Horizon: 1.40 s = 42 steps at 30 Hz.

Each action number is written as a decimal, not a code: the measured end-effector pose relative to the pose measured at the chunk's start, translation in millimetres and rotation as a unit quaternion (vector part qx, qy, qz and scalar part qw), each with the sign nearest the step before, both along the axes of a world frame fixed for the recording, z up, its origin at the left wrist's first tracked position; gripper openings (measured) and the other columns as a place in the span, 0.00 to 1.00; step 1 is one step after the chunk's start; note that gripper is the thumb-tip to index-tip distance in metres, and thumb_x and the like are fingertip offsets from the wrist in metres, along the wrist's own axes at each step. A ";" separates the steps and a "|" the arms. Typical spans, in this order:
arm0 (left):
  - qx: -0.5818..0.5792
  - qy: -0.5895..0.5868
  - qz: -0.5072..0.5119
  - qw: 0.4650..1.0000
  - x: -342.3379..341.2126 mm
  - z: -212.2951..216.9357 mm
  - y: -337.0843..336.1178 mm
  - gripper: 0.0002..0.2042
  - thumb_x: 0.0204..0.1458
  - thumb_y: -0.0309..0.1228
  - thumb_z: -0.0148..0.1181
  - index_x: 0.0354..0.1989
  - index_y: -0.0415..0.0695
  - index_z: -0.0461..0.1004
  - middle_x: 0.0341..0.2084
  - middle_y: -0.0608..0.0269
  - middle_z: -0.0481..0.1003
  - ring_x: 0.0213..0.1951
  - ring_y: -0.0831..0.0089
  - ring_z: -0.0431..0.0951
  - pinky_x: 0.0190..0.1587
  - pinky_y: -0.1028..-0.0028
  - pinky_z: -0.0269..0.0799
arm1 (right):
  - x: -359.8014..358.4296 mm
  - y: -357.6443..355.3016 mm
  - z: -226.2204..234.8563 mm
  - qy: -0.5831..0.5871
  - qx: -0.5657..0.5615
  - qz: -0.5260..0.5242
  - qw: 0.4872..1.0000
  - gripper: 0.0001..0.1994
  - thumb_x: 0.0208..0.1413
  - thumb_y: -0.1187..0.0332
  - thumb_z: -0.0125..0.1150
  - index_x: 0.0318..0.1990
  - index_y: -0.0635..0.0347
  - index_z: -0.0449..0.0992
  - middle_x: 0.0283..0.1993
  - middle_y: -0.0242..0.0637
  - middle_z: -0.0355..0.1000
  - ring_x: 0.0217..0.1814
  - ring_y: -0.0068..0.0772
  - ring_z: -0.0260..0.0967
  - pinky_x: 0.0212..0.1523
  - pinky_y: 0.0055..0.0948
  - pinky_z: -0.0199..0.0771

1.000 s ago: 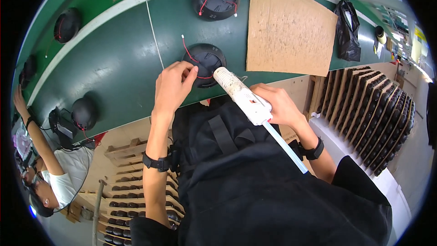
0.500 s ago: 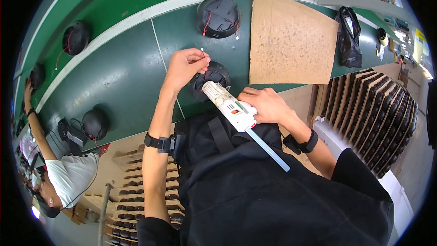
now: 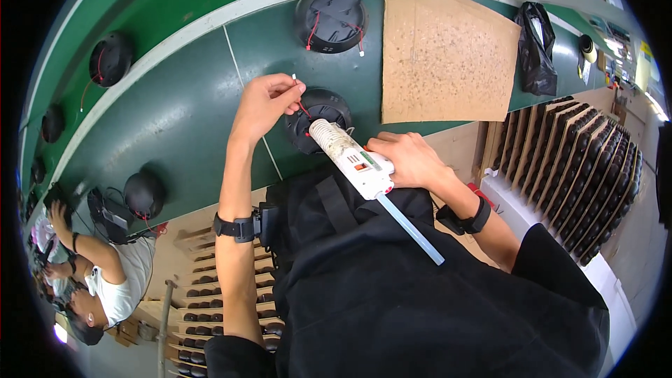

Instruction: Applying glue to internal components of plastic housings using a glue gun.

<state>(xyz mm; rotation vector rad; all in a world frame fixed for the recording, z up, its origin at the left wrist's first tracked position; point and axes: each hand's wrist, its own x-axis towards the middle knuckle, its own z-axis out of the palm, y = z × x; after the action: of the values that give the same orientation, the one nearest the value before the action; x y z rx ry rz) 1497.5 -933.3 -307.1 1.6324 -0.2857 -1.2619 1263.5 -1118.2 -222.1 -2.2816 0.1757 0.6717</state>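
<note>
My left hand point(image 3: 267, 103) pinches a thin red wire point(image 3: 303, 108) with a small white connector point(image 3: 294, 77) at its tip. The wire runs down into a round black housing point(image 3: 330, 103) at the bench's near edge. In my right hand point(image 3: 409, 159) is a white hot glue gun point(image 3: 352, 161), a pale glue stick point(image 3: 411, 229) sticking out of its back end. Its nozzle end points down into the housing, and the gun's front hides the very tip and part of the housing.
Another round black housing point(image 3: 332, 19) with red wires lies farther back on the green bench point(image 3: 189, 108). Right of it is a cardboard sheet point(image 3: 448, 52), then a black plastic bag point(image 3: 537, 49). Racks of black parts point(image 3: 570, 175) stand at right. A co-worker point(image 3: 115, 273) is at far left.
My left hand has moved a little left with the wire, drawing it more to a slant. The glue gun has barely shifted. The co-worker's arm has pulled back from a black part.
</note>
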 end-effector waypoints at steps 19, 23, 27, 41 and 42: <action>0.050 -0.054 -0.069 0.995 -27.6 3.6 84.9 0.21 0.55 0.26 0.70 0.59 0.44 0.76 0.43 0.63 0.78 0.39 0.76 0.79 0.40 0.74 0.76 | 13.1 -10.7 26.7 0.005 0.064 -0.035 0.997 0.17 0.45 0.67 0.68 0.45 0.58 0.79 0.43 0.47 0.80 0.45 0.58 0.77 0.43 0.48 0.77; 0.068 -0.147 -0.131 0.978 -45.9 -1.0 81.3 0.42 0.47 0.26 0.75 0.73 0.52 0.61 0.56 0.54 0.73 0.48 0.63 0.79 0.48 0.67 0.78 | 29.5 0.7 46.0 0.090 0.010 -0.028 0.995 0.11 0.47 0.71 0.64 0.40 0.60 0.79 0.35 0.53 0.79 0.41 0.63 0.77 0.42 0.54 0.77; 0.055 -0.250 -0.193 0.947 -61.6 -6.1 67.8 0.58 0.38 0.29 0.80 0.78 0.47 0.45 0.70 0.44 0.59 0.70 0.45 0.64 0.71 0.56 0.65 | 37.0 9.0 68.0 0.066 -0.041 0.010 0.997 0.08 0.50 0.70 0.62 0.37 0.62 0.77 0.35 0.55 0.78 0.41 0.63 0.77 0.43 0.54 0.77; -0.007 -0.388 -0.108 0.915 -73.3 -36.0 59.8 0.62 0.26 0.43 0.84 0.74 0.44 0.51 0.70 0.44 0.57 0.70 0.43 0.60 0.71 0.53 0.63 | -32.9 -13.4 62.3 0.032 0.115 -0.445 0.888 0.17 0.59 0.78 0.58 0.57 0.61 0.75 0.45 0.33 0.78 0.20 0.15 0.62 0.20 0.20 0.63; 0.006 -0.384 -0.084 0.919 -69.3 -35.3 65.1 0.63 0.26 0.42 0.85 0.75 0.44 0.50 0.70 0.44 0.56 0.70 0.42 0.60 0.71 0.53 0.64 | -37.3 -12.3 59.3 0.004 0.138 -0.445 0.885 0.18 0.59 0.79 0.58 0.57 0.61 0.75 0.45 0.33 0.78 0.20 0.15 0.62 0.20 0.20 0.63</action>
<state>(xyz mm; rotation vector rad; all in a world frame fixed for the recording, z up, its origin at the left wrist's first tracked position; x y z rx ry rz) 1428.2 -868.2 -342.4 2.0929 -0.9135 -0.6769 1226.2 -1130.5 -162.8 -1.6566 0.9914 0.1878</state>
